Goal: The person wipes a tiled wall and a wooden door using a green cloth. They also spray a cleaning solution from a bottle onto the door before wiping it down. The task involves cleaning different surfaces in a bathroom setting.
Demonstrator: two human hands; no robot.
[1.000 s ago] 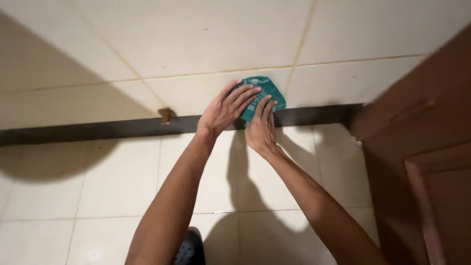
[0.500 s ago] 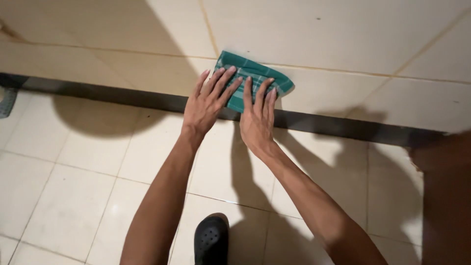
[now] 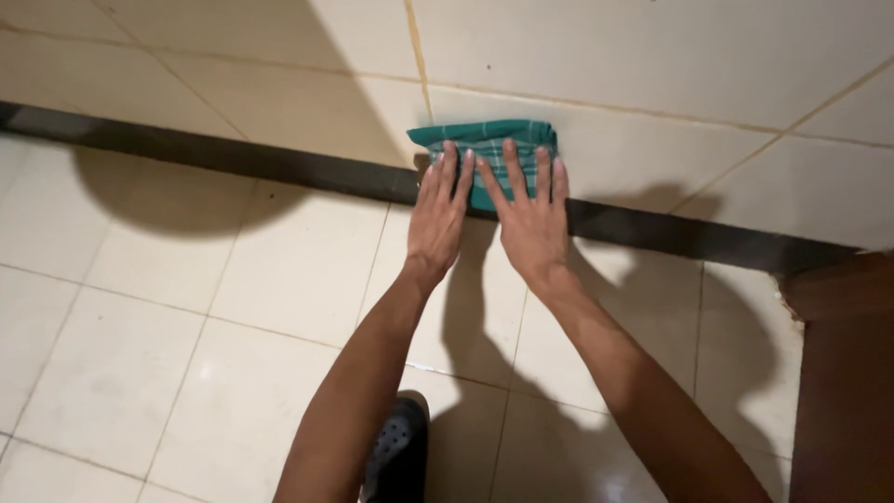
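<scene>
Hands, two (left (image 3: 438,222), right (image 3: 531,228)), flat on one green cloth (image 3: 486,147)

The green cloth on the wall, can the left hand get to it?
Yes, it looks so. The left hand lies flat with its fingers already on the lower edge of the green cloth, right beside the right hand. Nothing stands between them.

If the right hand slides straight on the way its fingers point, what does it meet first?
The right hand points up the wall, fingers already flat on the folded green cloth. Beyond the cloth's top edge, only bare cream wall tile shows; the way looks free.
</scene>
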